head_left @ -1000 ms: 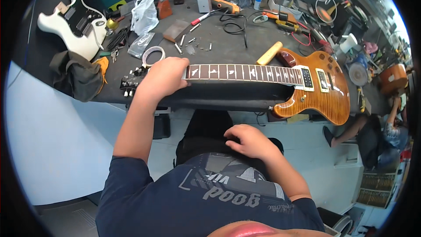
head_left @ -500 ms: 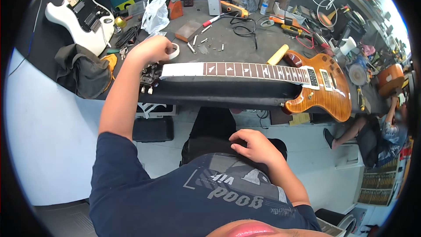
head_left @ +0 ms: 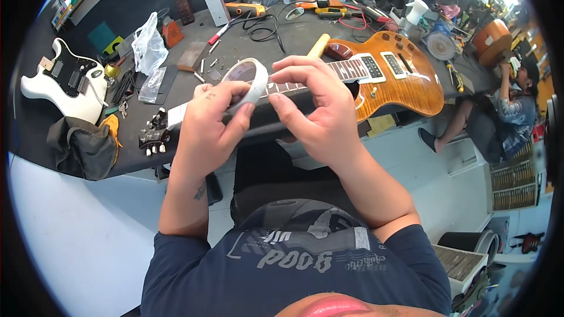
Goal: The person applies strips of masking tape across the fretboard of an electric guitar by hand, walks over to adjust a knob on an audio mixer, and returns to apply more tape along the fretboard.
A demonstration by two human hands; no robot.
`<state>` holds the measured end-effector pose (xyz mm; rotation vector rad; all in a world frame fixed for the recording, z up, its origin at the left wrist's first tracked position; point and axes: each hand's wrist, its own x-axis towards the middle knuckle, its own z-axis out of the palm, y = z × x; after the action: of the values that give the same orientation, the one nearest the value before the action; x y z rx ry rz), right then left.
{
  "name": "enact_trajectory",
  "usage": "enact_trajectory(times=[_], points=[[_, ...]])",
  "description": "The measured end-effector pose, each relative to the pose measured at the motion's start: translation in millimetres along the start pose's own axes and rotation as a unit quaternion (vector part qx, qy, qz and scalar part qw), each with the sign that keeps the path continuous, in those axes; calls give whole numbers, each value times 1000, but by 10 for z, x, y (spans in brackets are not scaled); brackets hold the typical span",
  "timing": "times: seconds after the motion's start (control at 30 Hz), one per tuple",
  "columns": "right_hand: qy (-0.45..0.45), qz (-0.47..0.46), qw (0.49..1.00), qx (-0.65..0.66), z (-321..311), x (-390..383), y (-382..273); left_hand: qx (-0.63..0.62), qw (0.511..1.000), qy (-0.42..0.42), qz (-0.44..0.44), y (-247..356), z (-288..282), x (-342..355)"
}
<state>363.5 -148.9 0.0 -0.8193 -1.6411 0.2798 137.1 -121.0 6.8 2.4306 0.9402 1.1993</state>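
Observation:
A roll of white tape is pinched between the thumb and fingers of my left hand, raised over the bench edge. Close to its right side is my right hand, thumb and fingers curved and apart, with nothing visible between them. Behind both hands lies an amber flame-top electric guitar, its body to the right. Its dark headstock with white tuner buttons points left. White covering shows on the neck beside the headstock; my hands hide much of the fretboard.
A white guitar body and dark cloth lie at left. Behind are a plastic bag, a wooden block, a cable and a yellow rod. At far right, another person sits holding a guitar.
My left hand has lifted the tape roll off the bench and brought it nearer. My right hand has risen from my lap to beside it. The view has shifted right.

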Motion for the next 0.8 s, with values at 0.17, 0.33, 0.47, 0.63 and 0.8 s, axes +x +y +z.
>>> enact_trajectory(times=[0.17,0.33,0.47,0.63,0.8], points=[[3,42,999,11,122,-80,-23,28,999,3,18,149,69,-27],[0,13,999,-37,121,-86,-10,67,997,-3,37,205,92,-67],[-34,-70,993,-89,132,-11,85,50,998,10,34,221,132,-110],[-41,-41,997,-59,128,-57,278,-19,995,-93,11,83,-6,-175],[-28,116,977,175,115,-110,242,-45,998,-53,1,13,28,-223]])
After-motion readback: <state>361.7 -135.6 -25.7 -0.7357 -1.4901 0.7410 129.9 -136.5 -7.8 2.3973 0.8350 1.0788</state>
